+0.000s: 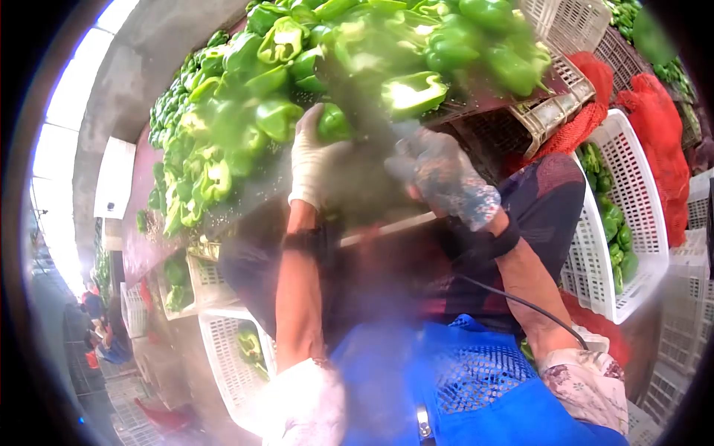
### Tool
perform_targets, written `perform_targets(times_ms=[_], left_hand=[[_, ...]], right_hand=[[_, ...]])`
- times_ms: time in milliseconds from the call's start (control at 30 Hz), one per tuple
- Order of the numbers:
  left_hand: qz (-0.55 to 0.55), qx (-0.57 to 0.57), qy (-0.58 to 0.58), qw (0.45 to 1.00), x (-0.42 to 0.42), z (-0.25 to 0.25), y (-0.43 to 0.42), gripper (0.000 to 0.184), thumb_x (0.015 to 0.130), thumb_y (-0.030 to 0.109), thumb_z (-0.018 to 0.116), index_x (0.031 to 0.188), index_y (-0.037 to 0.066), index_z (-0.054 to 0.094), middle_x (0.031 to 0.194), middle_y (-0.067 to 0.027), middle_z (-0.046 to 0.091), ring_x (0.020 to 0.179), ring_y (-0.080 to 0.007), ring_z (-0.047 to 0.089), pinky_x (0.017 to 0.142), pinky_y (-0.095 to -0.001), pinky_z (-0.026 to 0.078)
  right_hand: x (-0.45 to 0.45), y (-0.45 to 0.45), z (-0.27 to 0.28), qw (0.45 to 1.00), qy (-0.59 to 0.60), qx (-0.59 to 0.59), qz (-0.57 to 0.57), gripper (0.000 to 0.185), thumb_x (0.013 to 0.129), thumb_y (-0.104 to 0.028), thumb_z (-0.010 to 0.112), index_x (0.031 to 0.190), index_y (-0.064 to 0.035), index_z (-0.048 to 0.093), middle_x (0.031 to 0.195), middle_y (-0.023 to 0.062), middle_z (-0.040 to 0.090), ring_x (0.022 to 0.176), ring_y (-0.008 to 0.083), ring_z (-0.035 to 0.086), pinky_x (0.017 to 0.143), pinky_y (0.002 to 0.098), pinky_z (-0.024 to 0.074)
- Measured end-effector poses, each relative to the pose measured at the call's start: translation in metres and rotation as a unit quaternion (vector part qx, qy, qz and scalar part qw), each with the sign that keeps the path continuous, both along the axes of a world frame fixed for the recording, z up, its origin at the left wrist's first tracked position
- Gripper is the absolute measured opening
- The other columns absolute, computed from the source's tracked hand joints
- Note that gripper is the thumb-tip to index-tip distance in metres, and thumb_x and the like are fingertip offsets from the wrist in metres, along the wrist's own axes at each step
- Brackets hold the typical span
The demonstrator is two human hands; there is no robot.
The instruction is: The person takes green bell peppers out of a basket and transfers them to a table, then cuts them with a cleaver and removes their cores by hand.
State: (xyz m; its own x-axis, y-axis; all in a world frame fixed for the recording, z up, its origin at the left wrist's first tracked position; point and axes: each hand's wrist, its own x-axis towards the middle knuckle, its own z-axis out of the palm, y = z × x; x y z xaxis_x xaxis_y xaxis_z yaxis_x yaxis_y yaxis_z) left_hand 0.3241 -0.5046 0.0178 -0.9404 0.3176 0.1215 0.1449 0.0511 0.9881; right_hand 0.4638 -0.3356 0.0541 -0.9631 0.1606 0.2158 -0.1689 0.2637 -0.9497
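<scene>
My left hand, in a pale glove, is at the near edge of a heap of green bell peppers. Its fingers and thumb close about one green bell pepper. To the right, my right hand wears a patterned glove, its fingers curled in. A blurred patch in the middle of the view hides what those fingers hold. Beyond this hand lies a cut pepper half, its pale inside showing.
A white basket with green peppers stands at the right, beside red mesh sacks. Another white basket with peppers is at the lower left. A beige crate sits by the table's right edge. Other people are far left.
</scene>
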Motion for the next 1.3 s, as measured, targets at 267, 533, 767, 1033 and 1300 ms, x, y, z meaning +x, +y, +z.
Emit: perform_targets(times_ms=[267, 533, 767, 1033, 1300], left_hand=[[0.051, 0.068, -0.009, 0.996, -0.025, -0.029, -0.026, 0.062, 0.076, -0.017, 0.056, 0.133, 0.008, 0.053, 0.115, -0.0102, 0.063, 0.096, -0.0196, 0.063, 0.084, -0.0298, 0.055], [0.098, 0.07, -0.068, 0.99, -0.007, 0.001, -0.02, 0.044, 0.084, -0.005, 0.059, 0.127, 0.003, 0.058, 0.11, -0.0098, 0.065, 0.098, -0.0167, 0.062, 0.087, -0.0278, 0.051], [0.141, -0.325, 0.138, 0.925, -0.03, 0.007, 0.01, 0.059, 0.083, 0.031, 0.067, 0.134, 0.005, 0.053, 0.131, -0.0226, 0.052, 0.12, -0.0378, 0.052, 0.101, -0.0414, 0.044], [0.155, -0.313, 0.245, 0.904, -0.027, -0.012, 0.01, 0.048, 0.083, 0.018, 0.068, 0.129, 0.009, 0.057, 0.114, -0.0224, 0.06, 0.101, -0.0382, 0.061, 0.09, -0.0431, 0.049], [0.202, -0.386, 0.332, 0.837, 0.007, 0.014, 0.038, 0.057, 0.082, 0.03, 0.071, 0.134, 0.011, 0.054, 0.148, -0.025, 0.035, 0.133, -0.0441, 0.035, 0.108, -0.0486, 0.036]], right_hand=[[-0.008, -0.003, -0.01, 0.985, 0.024, 0.168, -0.041, 0.041, 0.084, -0.012, 0.063, 0.124, -0.0033, 0.061, 0.069, -0.0026, 0.056, 0.048, 0.0055, 0.051, 0.045, 0.0238, 0.0413], [-0.018, 0.006, -0.028, 0.994, 0.016, 0.102, -0.042, 0.034, 0.081, -0.018, 0.067, 0.11, -0.0006, 0.062, 0.091, 0.0159, 0.063, 0.081, 0.0302, 0.062, 0.07, 0.0391, 0.051], [-0.038, -0.005, -0.026, 0.907, 0.072, 0.415, 0.02, 0.027, 0.085, -0.016, 0.063, 0.104, 0.0022, 0.061, 0.086, 0.02, 0.065, 0.078, 0.0374, 0.063, 0.07, 0.0432, 0.0521], [-0.086, -0.037, -0.001, 0.895, 0.024, 0.445, 0.003, 0.015, 0.084, -0.012, 0.056, 0.079, -0.004, 0.068, 0.072, 0.0166, 0.065, 0.069, 0.0297, 0.066, 0.065, 0.0419, 0.0537], [-0.051, -0.007, 0.016, 0.923, 0.041, 0.374, -0.085, 0.019, 0.086, -0.015, 0.059, 0.1, -0.0035, 0.065, 0.072, 0.0122, 0.063, 0.062, 0.0245, 0.061, 0.057, 0.0378, 0.0487]])
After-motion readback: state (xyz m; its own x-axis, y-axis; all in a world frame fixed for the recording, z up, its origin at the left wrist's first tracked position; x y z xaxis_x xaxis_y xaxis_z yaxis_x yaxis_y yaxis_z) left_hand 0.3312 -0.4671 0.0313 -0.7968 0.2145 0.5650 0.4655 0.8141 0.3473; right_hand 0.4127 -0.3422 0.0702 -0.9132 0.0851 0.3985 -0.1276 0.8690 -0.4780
